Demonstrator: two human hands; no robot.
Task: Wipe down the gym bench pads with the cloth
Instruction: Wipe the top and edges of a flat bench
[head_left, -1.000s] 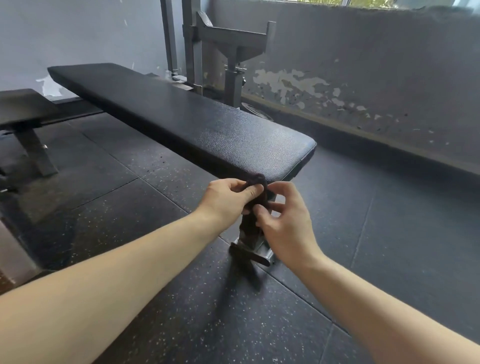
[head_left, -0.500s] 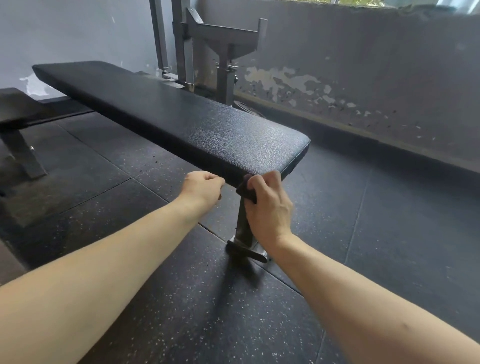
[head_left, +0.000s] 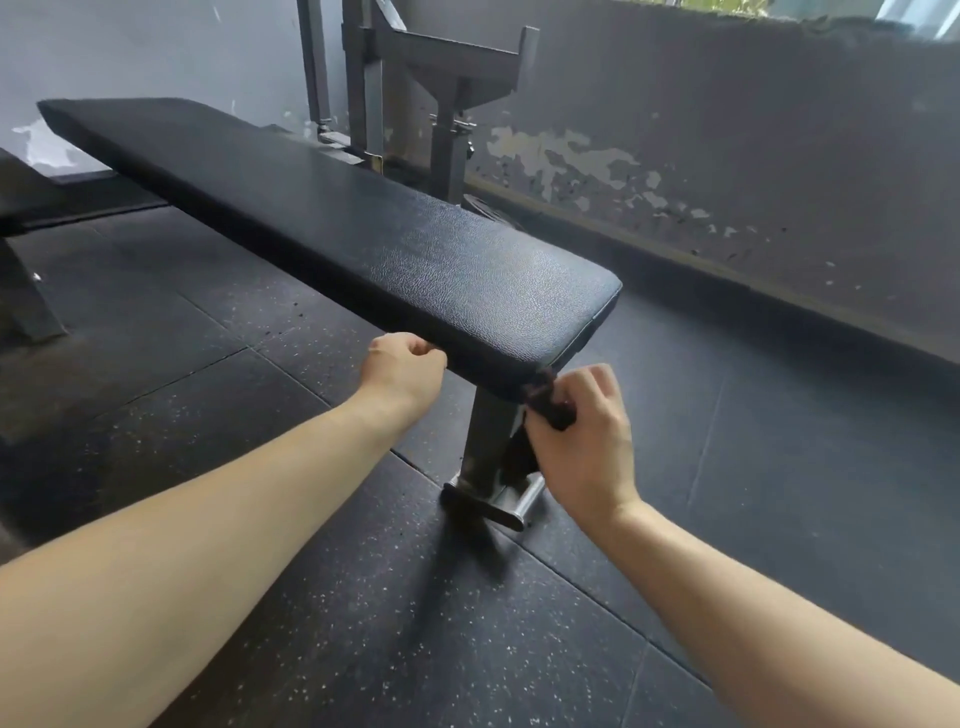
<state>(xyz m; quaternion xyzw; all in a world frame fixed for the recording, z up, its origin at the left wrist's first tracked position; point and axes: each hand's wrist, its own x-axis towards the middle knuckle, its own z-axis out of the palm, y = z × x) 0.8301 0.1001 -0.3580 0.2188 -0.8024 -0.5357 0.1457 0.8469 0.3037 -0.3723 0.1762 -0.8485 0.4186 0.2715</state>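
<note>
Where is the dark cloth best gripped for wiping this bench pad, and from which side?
Probably the bunched upper part of the cloth, from the near end of the bench pad, as the right hand does; the loose tail hangs below beside the leg.

The right hand (head_left: 582, 447) is covering most of the dark cloth (head_left: 550, 410), leaving only a bunched fold at the near corner of the bench pad (head_left: 363, 244) and a dangling end showing. The left hand (head_left: 402, 371) is curling its fingertips out of sight against the pad's near long edge, so its grip is not showing. The left edge is cutting off a second bench (head_left: 21, 208), and the top edge is cutting off the rack (head_left: 447, 67) uprights.
</note>
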